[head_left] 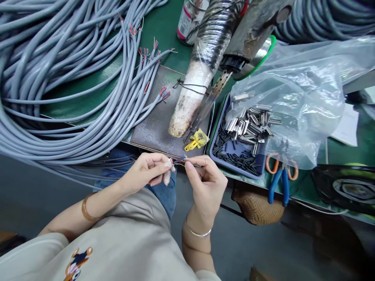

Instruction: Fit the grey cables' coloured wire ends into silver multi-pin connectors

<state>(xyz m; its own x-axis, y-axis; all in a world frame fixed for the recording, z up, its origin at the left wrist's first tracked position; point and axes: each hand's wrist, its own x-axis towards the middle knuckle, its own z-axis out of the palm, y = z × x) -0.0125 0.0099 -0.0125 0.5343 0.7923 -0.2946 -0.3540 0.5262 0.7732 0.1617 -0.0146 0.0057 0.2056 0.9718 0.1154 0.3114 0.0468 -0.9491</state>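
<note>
Beige shirt point(137, 242) at seven o'clock, left hand point(149, 169) clamped on coloured wires point(179, 159), right hand point(207, 181) pinching one, grey cables point(55, 50) at ten

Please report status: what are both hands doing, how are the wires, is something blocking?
Left hand pinching wires. Right hand at their tips, grip unclear. Coloured ends exposed. Nothing seen blocking; yellow item just beyond.

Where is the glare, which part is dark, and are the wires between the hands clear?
Head view: glare on the plastic bag; head view: dim floor at lower right; head view: wires between the fingers show colours, but are too small to count.
</note>
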